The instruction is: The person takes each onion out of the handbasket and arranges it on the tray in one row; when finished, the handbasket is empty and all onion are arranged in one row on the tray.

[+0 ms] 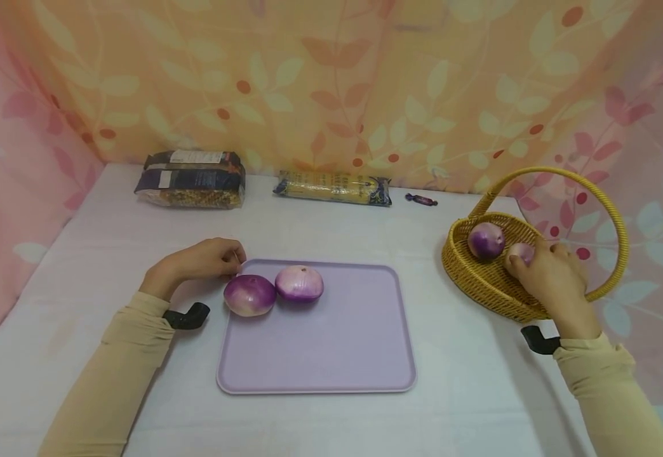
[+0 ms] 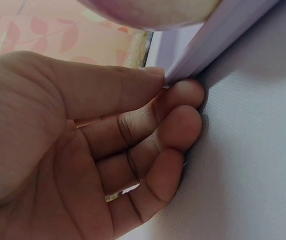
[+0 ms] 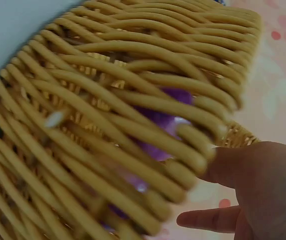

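My left hand [image 1: 210, 259] is at the upper left corner of a lilac tray [image 1: 331, 343]. In the left wrist view its thumb [image 2: 132, 90] and curled forefinger pinch the tray's edge. Two glossy purple-and-white round vegetables, a darker one [image 1: 249, 296] and a paler one [image 1: 300, 284], sit side by side at the tray's upper left. On the right, my right hand [image 1: 554, 276] reaches into a wicker basket [image 1: 474, 285], thumb and fingers around a pale purple round vegetable [image 1: 522, 252], which they partly cover. Beside it in the basket lies another purple round vegetable [image 1: 486, 240].
Along the back of the white-covered table lie a dark bag of pasta [image 1: 191, 179], a long yellow packet [image 1: 333, 188] and a small wrapped candy [image 1: 421, 200]. The basket's tall handle [image 1: 617, 222] arches over the right side. Patterned curtains [image 1: 366, 89] enclose the table.
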The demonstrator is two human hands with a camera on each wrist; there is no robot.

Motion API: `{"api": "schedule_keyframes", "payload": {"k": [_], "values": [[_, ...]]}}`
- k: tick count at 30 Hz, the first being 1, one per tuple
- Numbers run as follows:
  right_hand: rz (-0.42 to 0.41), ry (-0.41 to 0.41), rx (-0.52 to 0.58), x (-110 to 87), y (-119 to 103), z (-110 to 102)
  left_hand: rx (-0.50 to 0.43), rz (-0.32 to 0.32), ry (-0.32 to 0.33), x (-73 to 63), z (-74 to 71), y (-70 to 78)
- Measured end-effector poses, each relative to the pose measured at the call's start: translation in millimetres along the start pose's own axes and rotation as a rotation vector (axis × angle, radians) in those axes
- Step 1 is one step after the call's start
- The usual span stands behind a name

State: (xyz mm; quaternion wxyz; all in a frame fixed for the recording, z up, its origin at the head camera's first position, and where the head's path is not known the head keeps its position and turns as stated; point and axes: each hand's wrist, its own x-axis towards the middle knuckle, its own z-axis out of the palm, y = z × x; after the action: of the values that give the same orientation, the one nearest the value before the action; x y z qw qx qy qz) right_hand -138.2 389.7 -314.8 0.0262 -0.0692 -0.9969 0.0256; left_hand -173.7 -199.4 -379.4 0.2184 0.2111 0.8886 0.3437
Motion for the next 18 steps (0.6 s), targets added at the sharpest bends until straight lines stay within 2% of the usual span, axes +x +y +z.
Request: {"api": "schedule_keyframes", "payload": {"k": [9,12,18], "values": [[0.024,0.005,-0.041,2.8,1.4,15.7,-0.007,0.007,0.004,-3.1,0.8,3.1],[0.015,0.039,-0.039,1.8,2.8,20.3,-0.001,0.01,0.005,-2.7,0.8,2.6],[0.007,0.172,0.005,1.5,5.2,31.2,0.004,0.004,0.005,-1.1,0.0,0.4]]}}
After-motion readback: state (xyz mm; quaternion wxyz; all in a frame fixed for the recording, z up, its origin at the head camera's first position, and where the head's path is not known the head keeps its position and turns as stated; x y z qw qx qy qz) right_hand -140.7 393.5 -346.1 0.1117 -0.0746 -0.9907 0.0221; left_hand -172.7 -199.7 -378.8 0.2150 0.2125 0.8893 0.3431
